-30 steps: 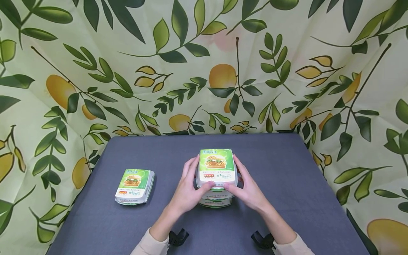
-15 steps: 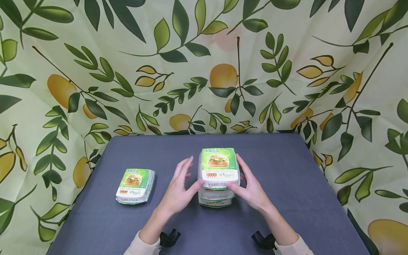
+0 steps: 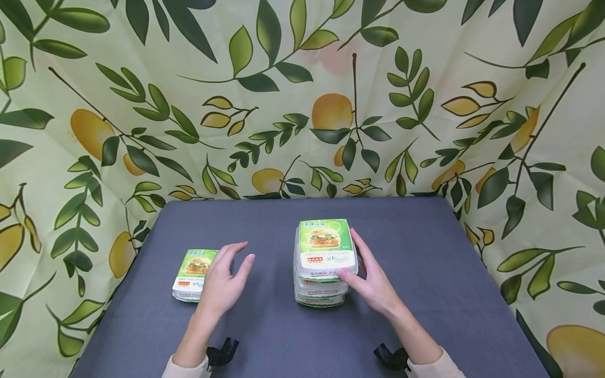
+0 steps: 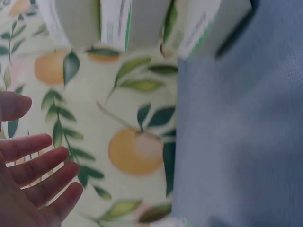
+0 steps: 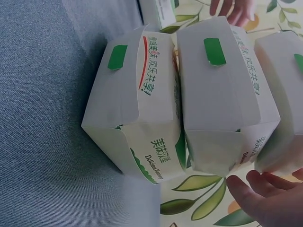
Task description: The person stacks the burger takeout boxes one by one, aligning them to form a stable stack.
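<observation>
Three green-and-white burger boxes stand stacked near the middle of the table; the top box (image 3: 326, 249) shows a burger picture on its lid. In the head view my right hand (image 3: 375, 278) rests against the top box, thumb at its front corner and fingers along its right side. The right wrist view has the middle box (image 5: 222, 94) and the bottom box (image 5: 130, 94), with the right fingertips (image 5: 239, 187) by the top box's side. My left hand (image 3: 222, 283) is off the stack, fingers spread, and partly covers a single burger box (image 3: 189, 273) on the left.
A dark grey-blue cloth covers the table (image 3: 269, 336). Behind and beside it hangs a leaf-and-fruit patterned curtain (image 3: 293, 152). Black straps (image 3: 222, 352) sit at both wrists.
My left hand has let go of the top box and moved left to the single box. The right hand stays at the stack; the top box sits slightly further right.
</observation>
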Tool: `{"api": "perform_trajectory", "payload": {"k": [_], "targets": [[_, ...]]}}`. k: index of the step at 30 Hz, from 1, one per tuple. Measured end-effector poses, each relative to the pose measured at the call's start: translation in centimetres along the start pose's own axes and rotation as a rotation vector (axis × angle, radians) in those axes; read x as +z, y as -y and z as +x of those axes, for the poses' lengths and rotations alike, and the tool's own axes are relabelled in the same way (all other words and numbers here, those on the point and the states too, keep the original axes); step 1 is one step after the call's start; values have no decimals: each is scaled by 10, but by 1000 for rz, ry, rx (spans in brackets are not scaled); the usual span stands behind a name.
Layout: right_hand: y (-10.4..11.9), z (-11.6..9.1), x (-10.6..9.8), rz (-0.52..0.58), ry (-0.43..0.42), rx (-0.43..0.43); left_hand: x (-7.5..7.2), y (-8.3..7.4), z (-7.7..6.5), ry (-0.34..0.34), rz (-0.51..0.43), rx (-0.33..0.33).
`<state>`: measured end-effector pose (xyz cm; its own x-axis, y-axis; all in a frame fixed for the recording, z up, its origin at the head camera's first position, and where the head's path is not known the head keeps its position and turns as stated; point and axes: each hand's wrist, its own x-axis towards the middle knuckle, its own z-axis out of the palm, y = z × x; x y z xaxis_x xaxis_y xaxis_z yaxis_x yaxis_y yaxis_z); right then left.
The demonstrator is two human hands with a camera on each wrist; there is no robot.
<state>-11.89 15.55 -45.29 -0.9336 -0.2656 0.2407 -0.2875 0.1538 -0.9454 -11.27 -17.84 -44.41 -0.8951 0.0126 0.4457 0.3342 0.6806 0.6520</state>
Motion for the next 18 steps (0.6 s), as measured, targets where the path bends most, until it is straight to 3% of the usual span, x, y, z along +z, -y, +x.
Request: {"api": "perform_trajectory", "payload": {"k": [4, 8, 11, 14, 18], "targets": [[-2, 0, 1, -7, -8, -17, -13, 19, -2, -99, 25, 13], [-3, -1, 1, -33, -16, -10, -24, 39, -4, -230, 27, 124], [-3, -1, 1, -44, -18, -3, -33, 52, -7, -286, 26, 171], [-3, -1, 1, -46, -20, -8, -43, 66, -11, -273, 58, 125], [-5, -1, 1, -48, -21, -23, -57, 85, -18, -171, 125, -16]]}}
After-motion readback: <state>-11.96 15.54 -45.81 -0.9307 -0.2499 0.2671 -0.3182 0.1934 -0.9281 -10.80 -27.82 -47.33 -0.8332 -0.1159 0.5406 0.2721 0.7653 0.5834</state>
